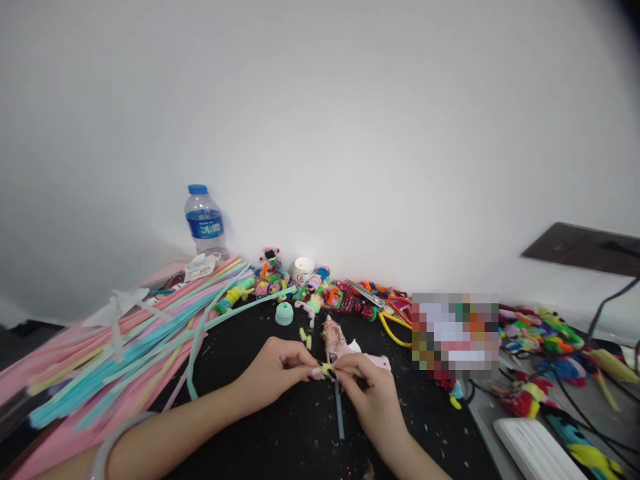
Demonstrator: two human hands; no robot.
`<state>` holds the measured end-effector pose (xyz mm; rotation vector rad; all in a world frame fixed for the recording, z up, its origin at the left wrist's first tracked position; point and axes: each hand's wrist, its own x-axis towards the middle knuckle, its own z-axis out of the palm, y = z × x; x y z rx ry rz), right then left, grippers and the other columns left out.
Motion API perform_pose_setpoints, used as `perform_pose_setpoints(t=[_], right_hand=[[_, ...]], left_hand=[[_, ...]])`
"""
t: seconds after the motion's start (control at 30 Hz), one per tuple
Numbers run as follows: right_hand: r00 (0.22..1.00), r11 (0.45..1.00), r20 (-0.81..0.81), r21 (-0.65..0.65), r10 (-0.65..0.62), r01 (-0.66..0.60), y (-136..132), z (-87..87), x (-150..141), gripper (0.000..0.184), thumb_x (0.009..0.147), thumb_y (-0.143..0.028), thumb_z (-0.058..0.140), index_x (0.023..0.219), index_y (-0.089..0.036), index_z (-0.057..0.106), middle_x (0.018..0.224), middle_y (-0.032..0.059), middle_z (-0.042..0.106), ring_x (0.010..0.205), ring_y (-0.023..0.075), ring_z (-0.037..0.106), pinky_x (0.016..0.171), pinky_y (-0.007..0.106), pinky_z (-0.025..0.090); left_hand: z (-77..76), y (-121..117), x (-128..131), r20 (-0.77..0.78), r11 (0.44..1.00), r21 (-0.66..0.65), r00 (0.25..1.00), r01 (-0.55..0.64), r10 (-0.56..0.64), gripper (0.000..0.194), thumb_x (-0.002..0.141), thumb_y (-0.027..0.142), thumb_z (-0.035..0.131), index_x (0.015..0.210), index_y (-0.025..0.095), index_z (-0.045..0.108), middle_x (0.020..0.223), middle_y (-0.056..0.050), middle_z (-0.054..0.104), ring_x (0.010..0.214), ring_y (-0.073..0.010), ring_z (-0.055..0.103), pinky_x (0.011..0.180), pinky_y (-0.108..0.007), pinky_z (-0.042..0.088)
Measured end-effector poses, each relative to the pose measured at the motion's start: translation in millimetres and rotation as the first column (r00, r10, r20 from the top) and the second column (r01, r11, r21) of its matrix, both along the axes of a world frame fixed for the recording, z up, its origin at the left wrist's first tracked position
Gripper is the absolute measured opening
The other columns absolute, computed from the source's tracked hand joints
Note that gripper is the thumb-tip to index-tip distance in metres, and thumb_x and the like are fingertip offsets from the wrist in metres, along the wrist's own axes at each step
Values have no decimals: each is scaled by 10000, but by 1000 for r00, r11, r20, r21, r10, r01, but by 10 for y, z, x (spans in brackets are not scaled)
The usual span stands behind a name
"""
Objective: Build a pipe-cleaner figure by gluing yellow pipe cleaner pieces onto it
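Note:
My left hand (280,373) pinches one end of a small pale yellow-green pipe cleaner piece (327,367) above the black mat (240,440). My right hand (373,393) grips the same piece from the other side, fingertips close to those of the left. Just behind the hands lies a pink hot glue gun (381,362), its front part smeared brown. A translucent glue stick (340,417) shows below the fingers. Short yellow-green pieces (305,338) and a mint-green coiled pipe cleaner roll (284,314) rest farther back.
Bundled pastel pipe cleaners (150,340) spread over the left side. A water bottle (205,223) stands by the wall, with a paper cup (303,269) and colourful pipe cleaner figures (270,287) along it. Scissors (395,327) lie right of centre; a white power strip (537,447) and cables are at right.

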<state>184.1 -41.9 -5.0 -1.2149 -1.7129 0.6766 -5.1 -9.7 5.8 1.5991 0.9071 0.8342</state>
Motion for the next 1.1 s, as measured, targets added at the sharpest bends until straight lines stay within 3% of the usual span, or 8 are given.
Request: perform_pose_setpoints(t=[0.4, 0.83, 1.1], right_hand=[[1000, 1000, -6, -25, 6, -6, 2, -27, 16, 68, 781, -177, 580, 743, -186, 636, 661, 2, 654, 574, 142, 594, 549, 207, 450], [999, 1000, -49, -14, 8, -9, -8, -4, -10, 77, 777, -153, 573, 827, -183, 623, 719, 11, 680, 625, 151, 636, 589, 212, 480], [1000, 1000, 19, 24, -16, 16, 2, 13, -8, 77, 767, -145, 576, 745, -183, 639, 672, 7, 662, 589, 142, 599, 556, 206, 451]], left_hand=[[-5, 0, 1, -13, 1000, 4, 1000, -1, 1, 123, 734, 200, 634, 709, 103, 704, 694, -63, 723, 619, -152, 642, 586, -211, 483], [-26, 11, 1, -37, 999, 37, 999, -10, 11, 218, 751, 310, 638, 724, 105, 706, 689, -77, 714, 618, -171, 635, 594, -244, 493], [-38, 18, -9, -31, 999, 32, 1000, -2, 3, 219, 754, 315, 634, 731, 109, 705, 698, -73, 715, 630, -171, 639, 604, -246, 500]])
